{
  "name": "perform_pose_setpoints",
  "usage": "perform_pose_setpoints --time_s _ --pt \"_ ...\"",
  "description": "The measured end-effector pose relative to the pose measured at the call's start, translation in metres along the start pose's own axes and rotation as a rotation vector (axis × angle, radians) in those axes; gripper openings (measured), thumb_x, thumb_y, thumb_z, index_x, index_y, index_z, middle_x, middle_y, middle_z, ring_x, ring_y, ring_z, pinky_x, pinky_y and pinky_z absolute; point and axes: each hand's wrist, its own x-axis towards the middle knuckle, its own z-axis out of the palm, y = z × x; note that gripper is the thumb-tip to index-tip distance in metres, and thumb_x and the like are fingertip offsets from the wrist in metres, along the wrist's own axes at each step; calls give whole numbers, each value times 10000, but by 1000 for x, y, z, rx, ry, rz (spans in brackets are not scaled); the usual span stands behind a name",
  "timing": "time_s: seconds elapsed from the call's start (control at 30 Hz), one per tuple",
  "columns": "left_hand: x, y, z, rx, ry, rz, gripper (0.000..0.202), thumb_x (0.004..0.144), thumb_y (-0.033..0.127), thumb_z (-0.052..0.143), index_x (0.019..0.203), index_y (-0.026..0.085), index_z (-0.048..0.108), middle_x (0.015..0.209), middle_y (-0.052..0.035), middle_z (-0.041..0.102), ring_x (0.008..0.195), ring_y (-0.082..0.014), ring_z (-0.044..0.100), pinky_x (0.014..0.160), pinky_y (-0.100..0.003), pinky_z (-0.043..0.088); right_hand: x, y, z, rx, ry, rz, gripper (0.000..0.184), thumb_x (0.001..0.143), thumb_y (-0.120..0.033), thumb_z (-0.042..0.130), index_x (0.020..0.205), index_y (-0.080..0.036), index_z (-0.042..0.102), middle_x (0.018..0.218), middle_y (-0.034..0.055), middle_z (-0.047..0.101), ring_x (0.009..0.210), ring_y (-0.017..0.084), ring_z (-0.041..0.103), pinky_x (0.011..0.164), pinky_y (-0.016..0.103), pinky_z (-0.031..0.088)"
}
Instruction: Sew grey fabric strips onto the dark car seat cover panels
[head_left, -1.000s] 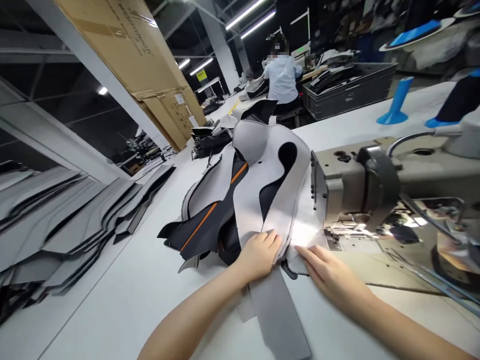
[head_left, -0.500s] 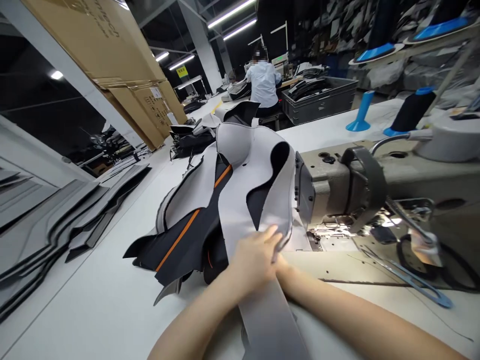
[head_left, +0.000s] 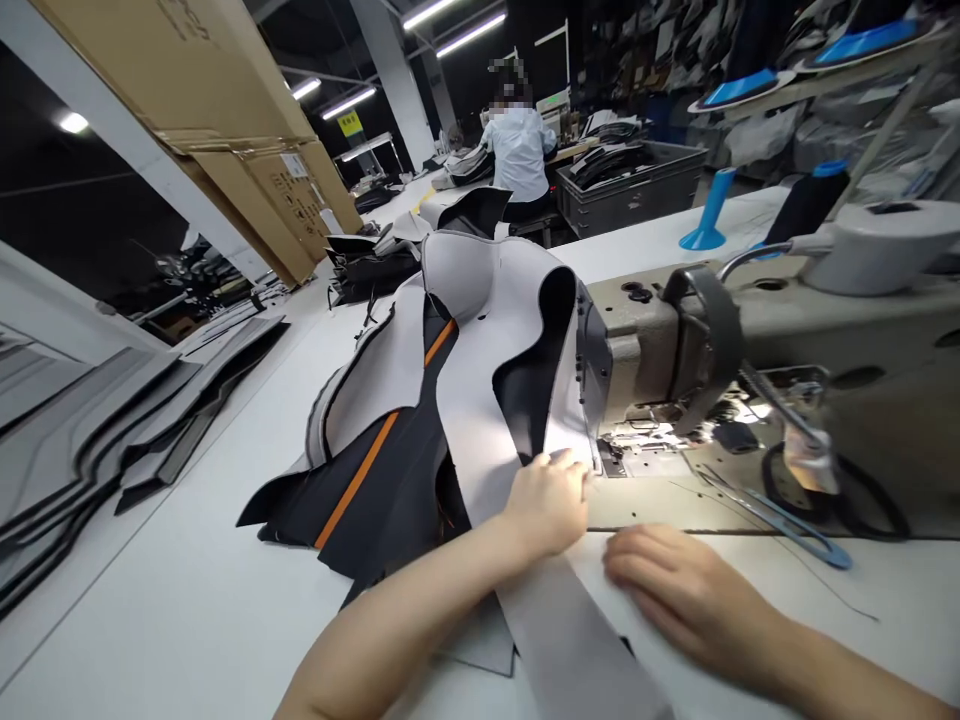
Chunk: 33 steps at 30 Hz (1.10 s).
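Head camera: the left hand [head_left: 551,500] clamps the edge of the grey upholstery panel [head_left: 480,400] beside the sewing machine [head_left: 675,350] needle (lamp lit). The right hand [head_left: 675,590], under the fabric half a second ago, now lies loose and empty on the table [head_left: 187,600].

text: none legible | cardboard boxes [head_left: 225,110] print blurred | yellow sign [head_left: 349,123] blurred

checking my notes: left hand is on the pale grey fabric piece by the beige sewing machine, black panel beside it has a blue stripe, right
Not quite: the head view shows the stripe on the black fabric panel is orange, not blue. The rest holds.
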Motion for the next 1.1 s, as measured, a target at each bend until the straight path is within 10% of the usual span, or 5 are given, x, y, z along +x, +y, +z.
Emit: perform_pose_setpoints --time_s 0.13,0.3,0.5,0.87,1.1 --pt "23 -16 -5 -569 174 -208 251 772 371 500 679 163 605 738 -71 668 804 -249 634 761 -345 493 -9 18 -9 -134 71 107 381 896 -129 339 1203 -193 556 1156 111 619 1000 205 599 812 354 523" --pt "16 -25 -9 -726 342 -264 431 808 464 424 958 117 632 962 -124 686 899 -253 651 825 -378 498 11 20 6 -319 101 68 441 862 -150 376 1284 -112 500 1279 161 543 1164 285 509 898 450 485" --pt "-1 -6 -10 -367 -7 49 313 770 294 554 1048 231 683 1238 -16 610 1224 -232 487 1104 -397 290 24 15 1 -145 128 -94 421 840 -48 329 1126 -188 604 1100 89 632 965 196 589 790 344 513" --pt "-14 -41 -38 -1361 827 -295 285 661 284 710 912 155 673 943 -67 704 979 -233 643 931 -365 483 44 20 38 -345 114 125 525 901 -275 403 1387 -77 371 1419 226 380 1318 339 341 991 473 420" --pt "-59 -31 -53 -1059 896 -208 230 732 360 666 880 187 692 885 -40 711 937 -241 652 881 -355 510 134 24 81 -208 126 284 549 872 -382 562 1334 -116 436 1382 202 416 1286 366 361 1027 592 301"
